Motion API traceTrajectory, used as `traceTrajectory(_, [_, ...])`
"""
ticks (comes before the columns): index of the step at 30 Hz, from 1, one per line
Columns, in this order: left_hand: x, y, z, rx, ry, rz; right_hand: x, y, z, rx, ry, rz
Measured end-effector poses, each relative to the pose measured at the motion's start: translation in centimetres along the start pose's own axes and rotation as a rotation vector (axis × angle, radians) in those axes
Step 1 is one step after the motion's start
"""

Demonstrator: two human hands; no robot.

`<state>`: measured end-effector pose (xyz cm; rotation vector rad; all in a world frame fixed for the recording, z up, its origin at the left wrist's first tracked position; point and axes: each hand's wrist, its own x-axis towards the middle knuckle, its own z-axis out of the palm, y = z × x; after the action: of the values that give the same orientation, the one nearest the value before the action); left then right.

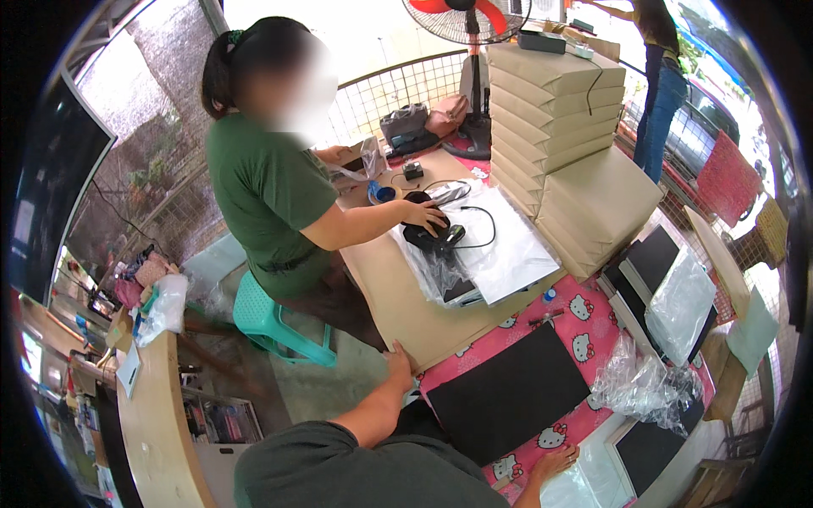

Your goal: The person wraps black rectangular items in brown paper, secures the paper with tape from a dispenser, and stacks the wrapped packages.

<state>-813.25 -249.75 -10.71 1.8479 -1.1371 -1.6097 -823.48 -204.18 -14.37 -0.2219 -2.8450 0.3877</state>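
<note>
My left hand (399, 362) is at the near edge of a large brown cardboard sheet (377, 292), its fingers closed on that edge. Low on the right, my right hand (555, 464) lies flat, fingers apart, on the pink patterned tablecloth (549, 433). It is beside a clear plastic sleeve (584, 474). Between my hands a flat black rectangular board (508, 394) lies on the cloth. Across the cardboard, a co-worker (271, 186) in a green shirt has one hand on a black device with a cable (428, 227), over white sheets in plastic (512, 245).
Folded tan padded covers (555, 127) are stacked high at the back, near a standing fan (474, 93). Crumpled clear plastic (648, 385) and more black boards lie at the right. A green stool (284, 317) stands left of the table. Another person (660, 93) stands beyond.
</note>
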Motion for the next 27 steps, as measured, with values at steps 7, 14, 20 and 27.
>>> traceTrajectory(7, [2.7, -0.2, 2.9, 0.690, 0.446, 0.409, 0.1, 0.7, 1.0, -0.054, -0.018, 0.018])
traceTrajectory(14, [2.4, 1.6, 6.3, 0.873, 0.409, 0.512, -0.1, 0.3, 1.1, -0.071, -0.004, -0.001])
traceTrajectory(20, [3.0, 1.2, 8.1, 0.873, 0.535, 0.559, 0.3, 0.9, 1.4, -0.105, 0.015, -0.008])
traceTrajectory(27, [3.6, 0.9, 8.1, 1.002, 0.639, 0.538, 0.8, -2.7, -2.1, -0.103, 0.037, -0.242])
